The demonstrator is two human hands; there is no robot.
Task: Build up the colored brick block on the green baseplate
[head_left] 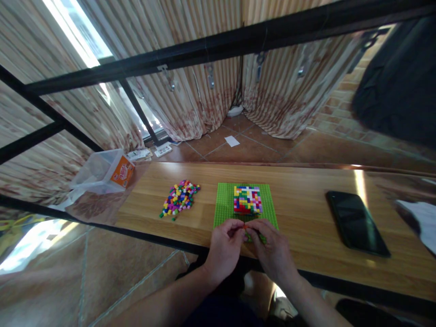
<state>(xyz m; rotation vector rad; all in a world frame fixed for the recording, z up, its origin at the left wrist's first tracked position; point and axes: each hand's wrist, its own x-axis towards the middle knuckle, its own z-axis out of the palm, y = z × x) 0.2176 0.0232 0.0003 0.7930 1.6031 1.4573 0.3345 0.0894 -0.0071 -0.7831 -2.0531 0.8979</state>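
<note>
Both hands at the green baseplate (225,213), near edge.
My left hand (225,247) and right hand (274,252) pinch one small red brick (244,225) together, grips closed, below the brick mosaic (248,200).

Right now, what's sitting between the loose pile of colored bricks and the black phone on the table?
In the head view, the green baseplate lies between the brick pile and the phone, carrying a multicolored brick square.

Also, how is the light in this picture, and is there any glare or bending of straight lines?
Head view: strong daylight from the window burns out to white; a glare streak lies on the wooden table near the black phone; the black frame bars and table edge curve from wide-lens distortion; both hands and the small piece between them are slightly soft.
</note>
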